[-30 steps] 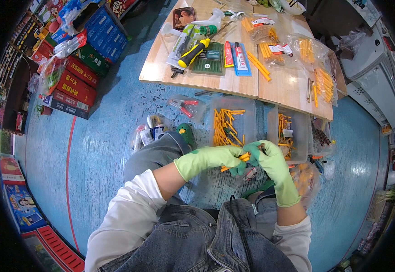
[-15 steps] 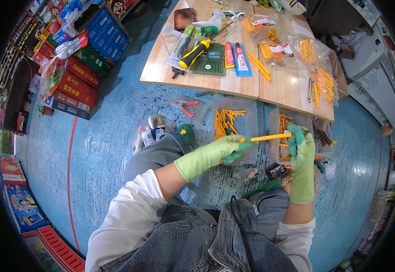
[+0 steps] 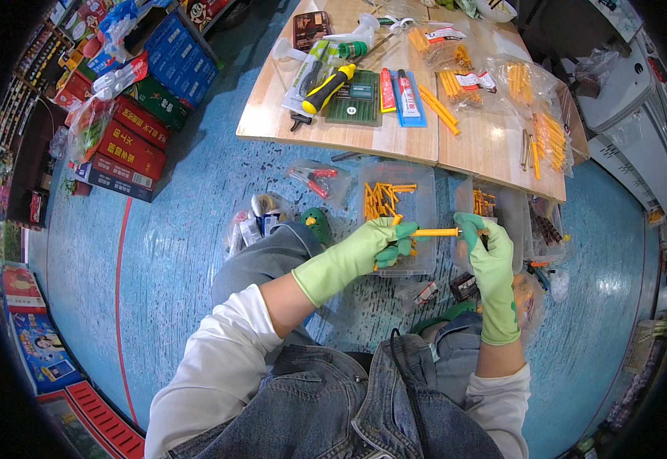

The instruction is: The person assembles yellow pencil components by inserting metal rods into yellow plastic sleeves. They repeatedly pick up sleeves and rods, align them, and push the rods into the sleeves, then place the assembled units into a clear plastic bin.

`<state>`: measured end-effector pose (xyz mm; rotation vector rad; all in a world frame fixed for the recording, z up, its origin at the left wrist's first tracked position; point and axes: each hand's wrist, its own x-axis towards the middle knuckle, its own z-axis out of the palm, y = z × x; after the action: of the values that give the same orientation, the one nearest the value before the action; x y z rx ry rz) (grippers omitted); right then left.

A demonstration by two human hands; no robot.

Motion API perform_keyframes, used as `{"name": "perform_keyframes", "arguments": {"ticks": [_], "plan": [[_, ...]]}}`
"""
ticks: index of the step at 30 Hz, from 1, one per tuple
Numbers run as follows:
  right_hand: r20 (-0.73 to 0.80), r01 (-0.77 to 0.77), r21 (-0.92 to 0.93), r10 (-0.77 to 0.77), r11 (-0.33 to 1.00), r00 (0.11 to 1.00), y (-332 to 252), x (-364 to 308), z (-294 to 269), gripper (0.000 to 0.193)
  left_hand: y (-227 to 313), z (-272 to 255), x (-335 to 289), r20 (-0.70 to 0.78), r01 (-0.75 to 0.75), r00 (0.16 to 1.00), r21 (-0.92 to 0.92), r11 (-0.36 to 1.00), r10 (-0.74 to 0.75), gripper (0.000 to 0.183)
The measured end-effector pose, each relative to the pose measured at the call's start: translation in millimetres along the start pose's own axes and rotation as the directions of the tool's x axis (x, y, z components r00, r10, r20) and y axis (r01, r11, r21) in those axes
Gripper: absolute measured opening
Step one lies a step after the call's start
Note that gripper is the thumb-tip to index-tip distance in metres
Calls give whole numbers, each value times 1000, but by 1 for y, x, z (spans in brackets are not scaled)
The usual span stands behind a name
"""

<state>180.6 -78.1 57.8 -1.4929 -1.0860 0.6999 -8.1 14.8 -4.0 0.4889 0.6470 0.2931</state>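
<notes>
Yellow tube (image 3: 437,232), seen roughly level above the right side of a clear bin (image 3: 426,205). The left hand (image 3: 392,243), gloved, is clamped around one end; the right hand (image 3: 489,242) curls beside the other, its grip indistinct.

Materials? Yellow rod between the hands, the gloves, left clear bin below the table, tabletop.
Yellow rod: probably plastic, smooth; even colour, slight sheen.
Gloves: likely rubber or latex, mostly matte; soft creases, pale green with darker fingers.
Left clear bin: likely plastic, cloudy finish; see-through walls.
Tabletop: wood or wood-look laminate, can't tell which; pale, plank-like grain.
</notes>
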Motion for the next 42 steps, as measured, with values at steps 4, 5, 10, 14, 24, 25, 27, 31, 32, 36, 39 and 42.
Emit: {"name": "perform_keyframes", "arguments": {"ticks": [4, 5, 10, 14, 24, 25, 27, 31, 32, 36, 39, 42], "plan": [[39, 53, -157, -47, 986, 998, 6, -3, -8, 11, 1, 2, 0, -2, -10, 1000, 44, 999, 10, 18], [49, 27, -181, -19, 983, 999, 7, -3, -10, 11, 2, 4, -1, -10, -39, 999, 87, 995, 40, 19], [13, -292, -121, 296, 949, 955, 8, -2, -9, 16, 3, 9, -4, -52, -187, 975, 331, 925, 216, 15], [157, -505, 20, 497, 863, 854, 4, 1, -11, 16, 9, 12, -4, 71, -413, 905, 383, 826, 419, 23], [-18, -318, -77, 318, 945, 948, -31, 44, -29, 28, 45, 14, -13, -100, -406, 903, 114, 907, 417, 36], [-68, -272, -260, 264, 926, 962, -33, 71, -36, 30, 45, 13, -12, -178, -356, 916, 53, 933, 360, 35], [-111, -135, -475, 92, 870, 989, -30, 128, -46, 34, 43, 9, -11, -223, -264, 943, -45, 963, 248, 34], [-146, -65, -739, -65, 671, 987, -9, 228, -45, 39, 34, -11, -9, -137, -225, 968, -101, 969, 210, 34], [-138, -63, -814, -88, 578, 986, -6, 245, -39, 42, 33, -16, -8, -103, -225, 970, -67, 972, 218, 34], [-130, -71, -896, -106, 437, 986, -6, 299, -5, 45, 35, -35, -3, 28, -174, 983, -202, 964, 184, 38], [-81, -56, -937, -60, 345, 995, -7, 323, 14, 46, 38, -38, -1, 5, -213, 975, -272, 938, 223, 42], [-55, 32, -922, -214, 385, 975, -11, 321, 12, 49, 41, -35, -3, 0, -253, 963, -332, 909, 268, 48]]}}
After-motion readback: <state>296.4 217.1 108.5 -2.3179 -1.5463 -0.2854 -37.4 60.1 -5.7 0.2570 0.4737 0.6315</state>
